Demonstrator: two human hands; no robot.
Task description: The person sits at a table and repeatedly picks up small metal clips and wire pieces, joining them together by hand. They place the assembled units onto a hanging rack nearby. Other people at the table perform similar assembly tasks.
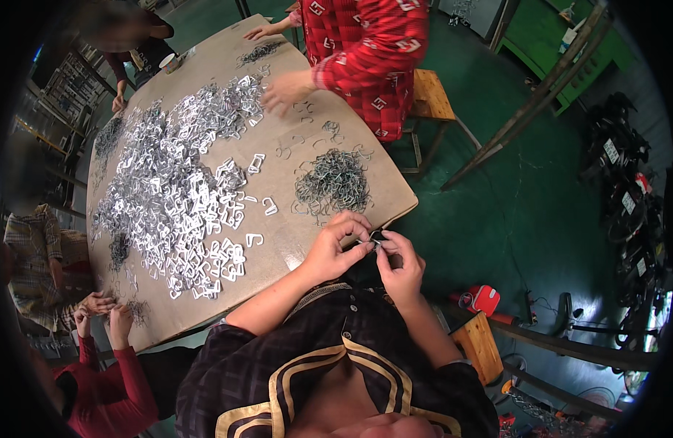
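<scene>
My left hand and my right hand meet just off the table's near edge, fingertips pinched together on a small metal clip piece. Right in front of them on the table lies a dark grey heap of wire clips. Further left spreads a big pile of shiny flat silver buckles, with a few loose ones between the two heaps. The brown table top bears it all.
A person in a red patterned top sorts pieces at the far side, seated on a wooden stool. Other people's hands work at the left edge. A red object and another stool stand on the green floor at my right.
</scene>
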